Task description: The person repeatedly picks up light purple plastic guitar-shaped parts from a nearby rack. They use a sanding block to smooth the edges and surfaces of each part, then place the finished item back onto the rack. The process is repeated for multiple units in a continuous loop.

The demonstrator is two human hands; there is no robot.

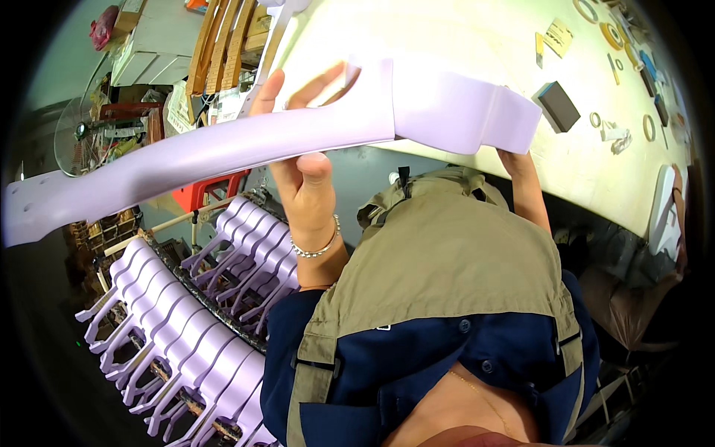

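A lilac guitar body [439,112] is held up edge-on across my front, its glossy side curving from the far left to the table's near edge. Several small holes mark its left end. My left hand [305,186] supports its middle from below, thumb on the near side and fingers showing beyond the far edge. At the right end my right hand [515,162] grips the underside, with most of its fingers hidden behind the body. A bracelet [320,242] circles my left wrist.
Lilac guitar bodies hang in rows on a rack [175,335] at lower left. On the pale table [462,45] lie a dark sanding block [557,106], tape rolls [611,35] and a cutter [539,49]. Wooden guitar necks [223,45] stand at upper left, near a fan [80,130].
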